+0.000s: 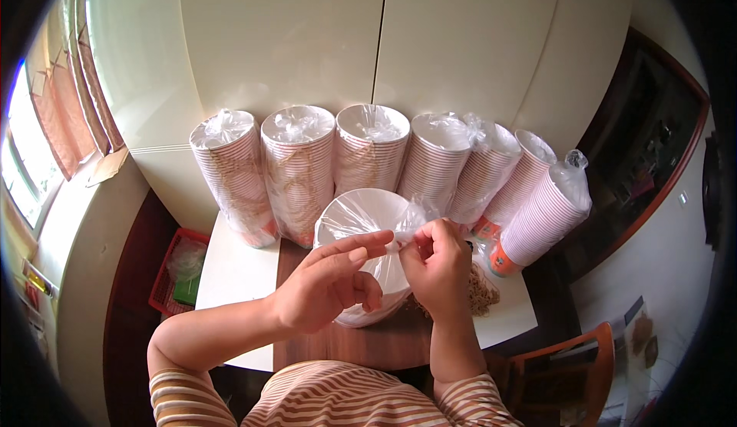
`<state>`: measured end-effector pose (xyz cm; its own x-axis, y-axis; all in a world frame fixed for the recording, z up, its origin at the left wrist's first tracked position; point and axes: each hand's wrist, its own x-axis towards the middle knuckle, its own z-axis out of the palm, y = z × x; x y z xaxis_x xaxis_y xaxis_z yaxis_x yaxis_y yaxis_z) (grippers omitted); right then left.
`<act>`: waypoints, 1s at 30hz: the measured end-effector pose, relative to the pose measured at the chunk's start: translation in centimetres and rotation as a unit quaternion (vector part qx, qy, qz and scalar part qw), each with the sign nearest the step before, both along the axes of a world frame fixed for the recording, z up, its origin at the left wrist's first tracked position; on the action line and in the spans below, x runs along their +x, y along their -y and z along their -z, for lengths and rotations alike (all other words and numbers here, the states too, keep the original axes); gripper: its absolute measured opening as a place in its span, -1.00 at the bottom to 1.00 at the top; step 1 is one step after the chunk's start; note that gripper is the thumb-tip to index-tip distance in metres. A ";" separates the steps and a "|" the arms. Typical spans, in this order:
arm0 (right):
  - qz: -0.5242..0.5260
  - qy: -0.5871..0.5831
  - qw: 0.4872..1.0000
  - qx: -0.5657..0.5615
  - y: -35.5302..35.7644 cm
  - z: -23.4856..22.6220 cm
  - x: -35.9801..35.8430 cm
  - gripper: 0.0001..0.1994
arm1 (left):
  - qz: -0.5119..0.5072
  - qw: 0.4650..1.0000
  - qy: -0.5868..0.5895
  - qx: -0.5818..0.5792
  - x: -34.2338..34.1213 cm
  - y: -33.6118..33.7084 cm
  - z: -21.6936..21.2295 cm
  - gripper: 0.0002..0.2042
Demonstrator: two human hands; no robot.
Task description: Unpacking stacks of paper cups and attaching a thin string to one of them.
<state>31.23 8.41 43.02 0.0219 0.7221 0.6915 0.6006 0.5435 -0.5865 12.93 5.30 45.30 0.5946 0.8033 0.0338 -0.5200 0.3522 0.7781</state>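
Note:
In front of me stands a stack of white paper cups in a clear plastic bag [361, 220], on the brown strip of the table. The bag's mouth is gathered into a twisted neck over the top of the stack. My right hand [437, 262] is closed, pinching this neck between thumb and fingers. My left hand [330, 281] is open beside it, palm turned inward; its outstretched fingertips reach the neck and the lower fingers curl loosely. Whether a band lies around the neck is too small to tell. Right of the stack, partly behind my right wrist, is a heap of tan rubber bands [481, 293].
Several bagged cup stacks line the table's far side, including the leftmost stack [234, 181] and a tilted rightmost stack [541, 216]. A red basket [161, 277] sits at the left. A wooden chair [603, 358] stands at right, and pale cabinet doors [284, 36] rise behind.

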 end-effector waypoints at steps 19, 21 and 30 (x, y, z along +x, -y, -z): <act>-0.114 0.253 0.952 0.131 -0.3 -0.3 -1.1 -0.63 | -0.145 0.864 -0.261 0.405 0.2 -1.3 -0.6 -0.56; -0.104 0.258 0.951 0.132 -0.5 -0.3 -1.1 -0.68 | -0.160 0.844 -0.289 0.423 0.2 -0.9 -1.2 -0.57; -0.088 0.322 0.942 0.034 -1.7 -0.6 -1.1 -0.70 | -0.192 0.866 -0.304 0.348 -0.4 -1.4 -0.6 -0.69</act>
